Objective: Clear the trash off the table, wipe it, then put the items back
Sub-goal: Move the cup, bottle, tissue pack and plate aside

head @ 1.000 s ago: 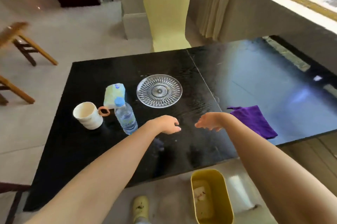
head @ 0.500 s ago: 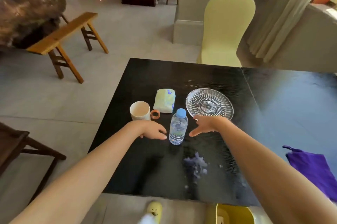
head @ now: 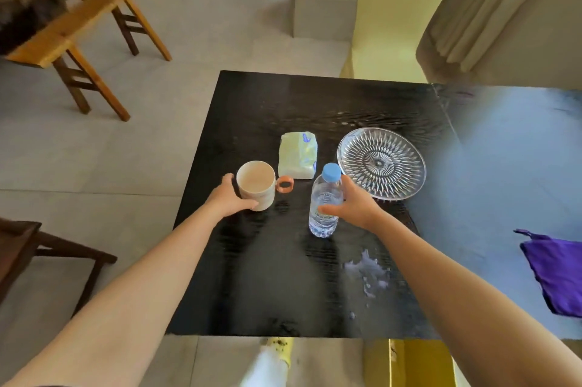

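Clear plastic bottle [head: 326, 192], standing upright at frame centre, is being gripped from its right side by my right hand [head: 356, 207], while my left hand [head: 227, 200] is clasping the cream mug [head: 255, 181] just left of it.

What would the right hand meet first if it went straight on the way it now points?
The water bottle: the right hand has its thumb across the front, fingers behind. Contact looks made, though depth is unclear.
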The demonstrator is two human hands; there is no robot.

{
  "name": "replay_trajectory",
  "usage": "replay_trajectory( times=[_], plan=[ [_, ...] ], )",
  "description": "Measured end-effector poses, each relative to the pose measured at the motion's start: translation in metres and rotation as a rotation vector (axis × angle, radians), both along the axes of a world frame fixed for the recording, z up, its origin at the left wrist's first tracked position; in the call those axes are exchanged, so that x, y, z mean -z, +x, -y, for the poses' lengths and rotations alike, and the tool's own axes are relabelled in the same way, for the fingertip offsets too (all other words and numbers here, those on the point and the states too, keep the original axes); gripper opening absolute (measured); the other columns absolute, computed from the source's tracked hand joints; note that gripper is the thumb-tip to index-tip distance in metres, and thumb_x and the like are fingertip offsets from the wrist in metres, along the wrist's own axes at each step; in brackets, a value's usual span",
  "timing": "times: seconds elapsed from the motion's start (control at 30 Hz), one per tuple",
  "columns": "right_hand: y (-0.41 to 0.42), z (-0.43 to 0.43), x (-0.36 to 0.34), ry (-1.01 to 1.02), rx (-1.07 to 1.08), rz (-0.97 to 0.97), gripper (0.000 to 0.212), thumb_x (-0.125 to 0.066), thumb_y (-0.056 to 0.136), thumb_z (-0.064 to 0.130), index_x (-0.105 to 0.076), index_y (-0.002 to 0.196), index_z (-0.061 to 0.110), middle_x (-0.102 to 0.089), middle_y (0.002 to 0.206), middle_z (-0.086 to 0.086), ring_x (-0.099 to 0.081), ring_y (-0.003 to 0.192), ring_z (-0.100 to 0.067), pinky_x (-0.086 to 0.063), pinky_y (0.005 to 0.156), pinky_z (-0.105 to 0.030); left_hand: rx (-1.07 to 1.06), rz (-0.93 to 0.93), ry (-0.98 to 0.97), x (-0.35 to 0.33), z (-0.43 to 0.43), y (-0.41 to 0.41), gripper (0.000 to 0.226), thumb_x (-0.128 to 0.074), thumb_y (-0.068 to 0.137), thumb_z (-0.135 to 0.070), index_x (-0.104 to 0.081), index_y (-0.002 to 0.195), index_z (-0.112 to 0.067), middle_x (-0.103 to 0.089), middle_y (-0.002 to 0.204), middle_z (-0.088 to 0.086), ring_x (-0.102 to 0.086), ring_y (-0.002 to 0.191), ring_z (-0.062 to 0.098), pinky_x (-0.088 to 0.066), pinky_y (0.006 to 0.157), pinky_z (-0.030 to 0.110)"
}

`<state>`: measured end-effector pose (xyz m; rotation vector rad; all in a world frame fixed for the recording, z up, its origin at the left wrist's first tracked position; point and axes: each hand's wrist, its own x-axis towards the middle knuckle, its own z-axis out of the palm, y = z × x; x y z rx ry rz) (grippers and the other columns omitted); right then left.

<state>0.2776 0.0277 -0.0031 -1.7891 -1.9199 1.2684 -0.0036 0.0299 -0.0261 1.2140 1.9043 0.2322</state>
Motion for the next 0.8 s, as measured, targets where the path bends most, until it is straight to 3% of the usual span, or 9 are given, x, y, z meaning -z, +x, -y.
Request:
replay_trajectory(
  times=[0.17, 0.37, 0.57, 0.8],
  plan=[
    [-0.006, 0.000, 0.003, 0.009, 0.127, -0.038, 0.075, -0.078, 0.070, 0.036, -0.039, 0.133, 0.021, -0.057, 0.128, 0.000, -0.057, 0.114, -0.018, -0.048, 0.096, -0.039, 0.051, 0.208, 0.212, 0.016, -0.013, 0.003, 0.092, -0.084, 0.066, -0.018, -0.028, 0.139, -0.022, -0.042, 0.135, 0.002, -0.040, 0.126, 0.020, -0.038, 0.102, 0.042],
    [0.000, -0.001, -0.006, 0.012, 0.198, -0.067, 0.072, -0.079, 0.068, 0.034, -0.043, 0.129, 0.021, -0.060, 0.125, 0.000, -0.059, 0.112, -0.018, -0.049, 0.096, -0.039, -0.008, 0.288, 0.289, 0.020, -0.014, 0.022, 0.094, -0.087, 0.061, -0.020, -0.030, 0.135, -0.023, -0.041, 0.121, -0.006, -0.041, 0.113, 0.013, -0.040, 0.092, 0.033],
    [0.029, -0.002, -0.028, 0.035, 0.266, -0.079, 0.070, -0.080, 0.069, 0.029, -0.045, 0.129, 0.019, -0.061, 0.121, 0.002, -0.059, 0.108, -0.015, -0.044, 0.087, -0.028, 0.028, 0.400, 0.369, -0.004, -0.009, 0.054, 0.087, -0.088, 0.060, -0.017, -0.035, 0.128, -0.025, -0.044, 0.120, -0.007, -0.045, 0.109, 0.011, -0.039, 0.083, 0.027],
    [0.081, -0.012, -0.056, 0.055, 0.442, -0.131, 0.072, -0.083, 0.059, 0.036, -0.049, 0.121, 0.020, -0.062, 0.121, -0.001, -0.060, 0.110, -0.020, -0.047, 0.100, -0.042, 0.194, 0.449, 0.382, -0.043, -0.031, 0.117, 0.090, -0.088, 0.061, -0.024, -0.034, 0.132, -0.029, -0.044, 0.122, -0.009, -0.043, 0.112, 0.010, -0.040, 0.091, 0.029]
  ],
)
